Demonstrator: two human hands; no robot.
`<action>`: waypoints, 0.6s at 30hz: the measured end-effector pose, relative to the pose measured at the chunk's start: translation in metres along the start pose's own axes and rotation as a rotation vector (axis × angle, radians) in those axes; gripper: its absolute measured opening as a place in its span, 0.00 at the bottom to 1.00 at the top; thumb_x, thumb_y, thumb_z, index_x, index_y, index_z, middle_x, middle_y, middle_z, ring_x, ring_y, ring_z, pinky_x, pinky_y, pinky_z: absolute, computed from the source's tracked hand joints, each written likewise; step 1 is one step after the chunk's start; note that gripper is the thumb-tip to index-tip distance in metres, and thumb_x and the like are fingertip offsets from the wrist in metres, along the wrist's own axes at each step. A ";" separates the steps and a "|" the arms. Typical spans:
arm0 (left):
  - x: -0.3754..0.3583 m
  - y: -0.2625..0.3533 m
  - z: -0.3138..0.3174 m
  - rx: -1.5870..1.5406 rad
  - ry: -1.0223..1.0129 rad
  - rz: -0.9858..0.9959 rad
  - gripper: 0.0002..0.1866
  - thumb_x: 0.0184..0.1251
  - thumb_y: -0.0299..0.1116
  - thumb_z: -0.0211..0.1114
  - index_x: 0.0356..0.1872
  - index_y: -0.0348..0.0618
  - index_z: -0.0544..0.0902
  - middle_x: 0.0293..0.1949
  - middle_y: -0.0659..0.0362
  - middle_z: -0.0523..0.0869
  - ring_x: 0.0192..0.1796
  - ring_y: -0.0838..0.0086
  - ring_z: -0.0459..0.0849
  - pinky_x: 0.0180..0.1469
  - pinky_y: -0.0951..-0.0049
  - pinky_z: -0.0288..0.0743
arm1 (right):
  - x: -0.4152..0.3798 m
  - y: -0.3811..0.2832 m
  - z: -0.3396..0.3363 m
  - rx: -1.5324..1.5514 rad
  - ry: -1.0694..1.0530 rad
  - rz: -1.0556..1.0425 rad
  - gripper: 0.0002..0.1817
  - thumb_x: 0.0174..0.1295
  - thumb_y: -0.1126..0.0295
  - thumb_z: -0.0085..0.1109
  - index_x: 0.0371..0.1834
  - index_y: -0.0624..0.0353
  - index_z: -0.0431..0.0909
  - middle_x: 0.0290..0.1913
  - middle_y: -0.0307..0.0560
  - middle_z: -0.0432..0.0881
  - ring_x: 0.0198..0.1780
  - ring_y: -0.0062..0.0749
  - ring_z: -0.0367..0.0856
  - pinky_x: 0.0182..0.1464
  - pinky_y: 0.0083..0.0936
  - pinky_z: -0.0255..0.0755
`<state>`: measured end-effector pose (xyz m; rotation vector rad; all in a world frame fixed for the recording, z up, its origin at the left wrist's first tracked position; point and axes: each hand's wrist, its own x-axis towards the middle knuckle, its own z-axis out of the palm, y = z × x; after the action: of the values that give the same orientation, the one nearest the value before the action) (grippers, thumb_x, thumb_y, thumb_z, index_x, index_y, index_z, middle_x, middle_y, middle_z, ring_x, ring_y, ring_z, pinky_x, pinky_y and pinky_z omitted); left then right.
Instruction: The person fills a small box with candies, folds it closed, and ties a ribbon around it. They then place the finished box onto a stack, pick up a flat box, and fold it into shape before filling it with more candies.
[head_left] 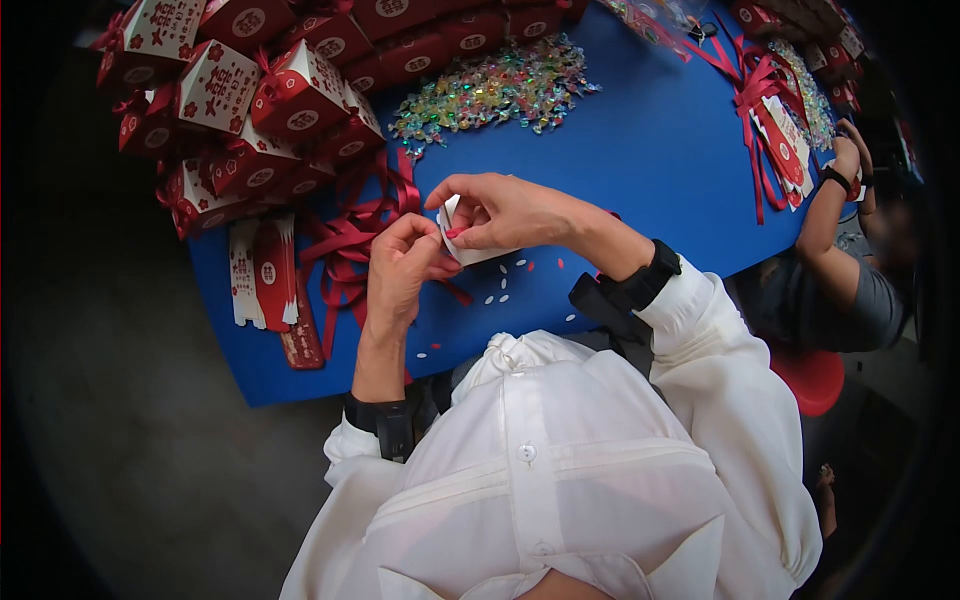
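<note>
Both my hands meet over the blue table, near its front edge. My right hand pinches a small flat white card piece, the unfolded blank of a gift box, from above. My left hand grips the same piece from below with curled fingers. Loose red ribbons lie just left of my hands. Small white paper bits are scattered on the table under them.
A heap of finished red-and-white gift boxes fills the back left. Flat box blanks lie at the left edge. A pile of shiny wrapped candies sits behind my hands. Another person works at the right beside more ribbons.
</note>
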<state>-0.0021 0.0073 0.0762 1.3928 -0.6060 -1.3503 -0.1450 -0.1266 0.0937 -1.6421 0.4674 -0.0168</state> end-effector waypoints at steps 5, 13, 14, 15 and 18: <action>-0.006 0.005 0.000 -0.150 0.028 -0.022 0.04 0.67 0.27 0.57 0.35 0.38 0.77 0.33 0.56 0.83 0.34 0.73 0.87 0.33 0.76 0.84 | -0.019 -0.007 0.014 -0.620 0.265 -0.107 0.28 0.47 0.61 0.74 0.53 0.48 0.76 0.50 0.49 0.73 0.49 0.42 0.72 0.50 0.35 0.68; -0.008 0.004 -0.016 -0.463 -0.076 0.199 0.03 0.69 0.28 0.54 0.37 0.40 0.74 0.45 0.47 0.82 0.56 0.59 0.80 0.59 0.56 0.76 | -0.024 0.017 0.014 -0.580 0.361 -0.185 0.29 0.43 0.59 0.74 0.52 0.47 0.78 0.59 0.52 0.68 0.64 0.50 0.62 0.61 0.45 0.59; -0.009 0.006 -0.017 -0.540 -0.110 0.200 0.04 0.69 0.29 0.53 0.37 0.40 0.74 0.45 0.46 0.83 0.55 0.57 0.81 0.62 0.53 0.73 | -0.025 0.018 0.014 -0.580 0.363 -0.185 0.29 0.43 0.59 0.74 0.52 0.47 0.78 0.59 0.52 0.68 0.64 0.50 0.62 0.61 0.45 0.59; -0.009 0.006 -0.020 -0.574 -0.113 0.209 0.04 0.70 0.29 0.52 0.37 0.41 0.73 0.43 0.48 0.83 0.55 0.55 0.81 0.62 0.51 0.72 | -0.025 0.020 0.013 -0.580 0.349 -0.178 0.30 0.44 0.59 0.74 0.54 0.46 0.77 0.60 0.52 0.68 0.64 0.50 0.62 0.61 0.45 0.59; -0.009 0.007 -0.033 -0.656 -0.204 0.212 0.03 0.69 0.29 0.52 0.37 0.42 0.70 0.37 0.54 0.79 0.53 0.59 0.81 0.65 0.49 0.68 | -0.027 0.021 0.013 -0.576 0.342 -0.177 0.30 0.45 0.60 0.74 0.55 0.47 0.76 0.61 0.53 0.67 0.64 0.50 0.63 0.62 0.46 0.60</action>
<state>0.0282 0.0235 0.0794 0.6510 -0.3738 -1.3599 -0.1721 -0.1075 0.0787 -2.2589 0.6213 -0.3251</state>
